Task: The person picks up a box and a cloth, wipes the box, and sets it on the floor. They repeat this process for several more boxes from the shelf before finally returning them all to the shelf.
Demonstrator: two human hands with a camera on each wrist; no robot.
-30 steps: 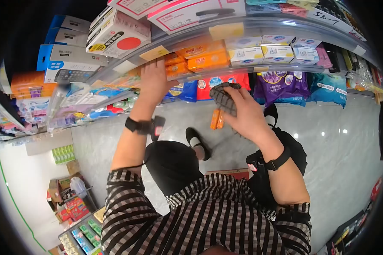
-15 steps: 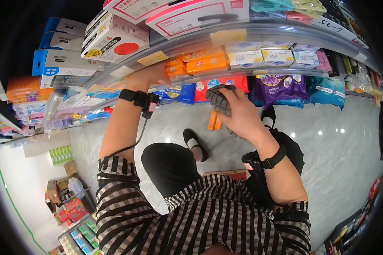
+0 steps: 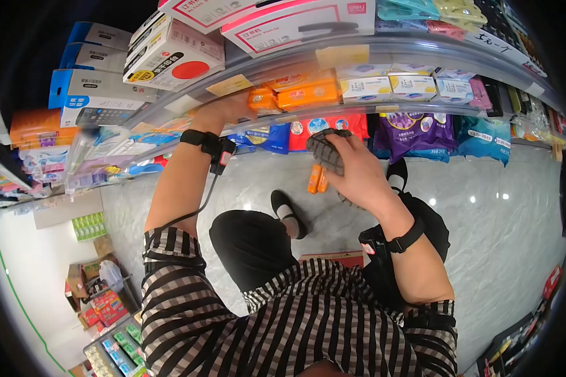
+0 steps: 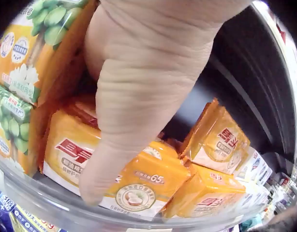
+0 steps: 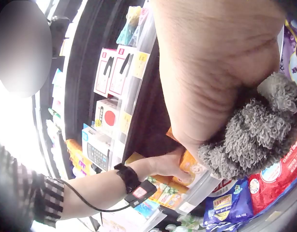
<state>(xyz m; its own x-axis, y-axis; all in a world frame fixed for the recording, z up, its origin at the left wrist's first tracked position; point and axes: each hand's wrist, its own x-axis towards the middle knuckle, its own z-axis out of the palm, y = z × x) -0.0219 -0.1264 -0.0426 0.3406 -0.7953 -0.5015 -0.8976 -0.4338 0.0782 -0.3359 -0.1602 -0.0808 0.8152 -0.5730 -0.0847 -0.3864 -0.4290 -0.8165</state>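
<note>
My left hand (image 3: 229,110) reaches into the lower shelf among orange soap packs (image 3: 308,94). In the left wrist view its thumb (image 4: 102,179) lies over the front of one soap pack (image 4: 139,186), and the fingers are hidden behind the hand. The right wrist view shows the same hand around an orange pack at the shelf edge. My right hand (image 3: 361,176) holds a grey shaggy cleaning cloth (image 3: 325,151), bunched between thumb and fingers in front of the shelf. Its looped pile (image 5: 250,133) shows close up in the right wrist view.
White soap boxes (image 3: 412,87) stand right of the orange packs. Below the shelf hang blue, red and purple bags (image 3: 415,135). Stapler boxes (image 3: 299,28) and an ink-pad box (image 3: 173,60) sit on the shelf above. Small orange bars (image 3: 317,179) show just below the cloth.
My left hand has gone from spread over the shelf edge to deeper among the soap packs, its wrist lower and turned. The right hand with the cloth has barely moved.
</note>
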